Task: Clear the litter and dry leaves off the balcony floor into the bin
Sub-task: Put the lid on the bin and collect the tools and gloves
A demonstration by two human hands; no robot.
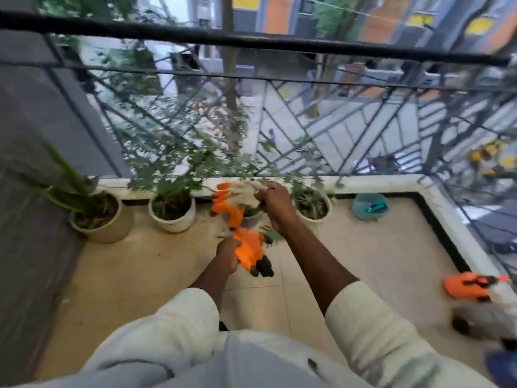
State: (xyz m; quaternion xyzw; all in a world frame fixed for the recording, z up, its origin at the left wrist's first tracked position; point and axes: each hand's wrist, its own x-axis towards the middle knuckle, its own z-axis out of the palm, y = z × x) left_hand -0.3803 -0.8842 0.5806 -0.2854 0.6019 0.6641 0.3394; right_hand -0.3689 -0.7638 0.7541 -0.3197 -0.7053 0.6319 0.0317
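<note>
Standing on the tiled floor [363, 247], we have pots [172, 217] lining the kerb under the railing [251, 42] ahead and bare tile to the right toward a teal bin [369, 206] in the corner. Our left hand [228, 257] grips one orange glove [251, 254] with black claw tips, while our right hand [275, 200] pinches the cuff of the other glove [235, 201], orange and pale, held just above.

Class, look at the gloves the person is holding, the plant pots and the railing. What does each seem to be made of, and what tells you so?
Gloves: seemingly knitted fabric with an orange rubbery coating and black claw tips; one shows a pale woven back.
Plant pots: probably glazed ceramic or plastic; smooth and cream, blur leaves it open.
Railing: likely dark painted metal, with thin rigid bars.
</note>
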